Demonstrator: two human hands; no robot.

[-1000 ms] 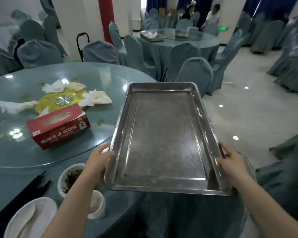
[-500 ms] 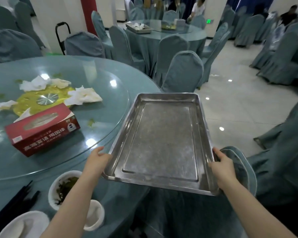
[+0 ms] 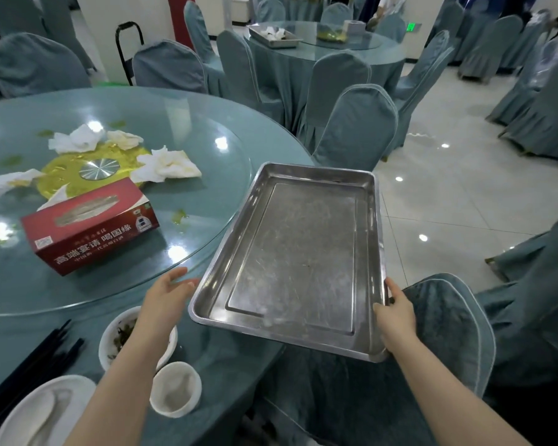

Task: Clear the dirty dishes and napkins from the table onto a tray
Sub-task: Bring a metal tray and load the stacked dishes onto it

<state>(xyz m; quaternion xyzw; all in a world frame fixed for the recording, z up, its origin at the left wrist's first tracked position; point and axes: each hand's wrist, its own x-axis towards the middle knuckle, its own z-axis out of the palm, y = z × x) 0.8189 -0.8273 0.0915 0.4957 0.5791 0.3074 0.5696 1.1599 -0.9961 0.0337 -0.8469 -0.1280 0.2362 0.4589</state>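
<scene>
An empty steel tray [image 3: 300, 252] hangs over the near right rim of the round table, tilted slightly. My left hand [image 3: 168, 294] holds its near left corner, fingers tucked under the rim. My right hand [image 3: 397, 313] grips the near right corner. Crumpled white napkins [image 3: 168, 165] lie around the yellow centre of the glass turntable [image 3: 207, 149], with more napkins [image 3: 78, 138] behind. Below my left arm stand a bowl with green scraps [image 3: 118, 336], a small white cup [image 3: 176, 387] and a white plate with a spoon [image 3: 42, 410].
A red tissue box [image 3: 91, 226] lies on the turntable left of the tray. Black chopsticks [image 3: 36, 358] lie at the table's near left. A covered chair [image 3: 448, 326] stands under the tray's right side, another chair [image 3: 358, 130] beyond it. Tiled floor stretches to the right.
The tray has come down and nearer to the table's edge, still held in both hands. The view has dropped and swung slightly, so more of the table shows.
</scene>
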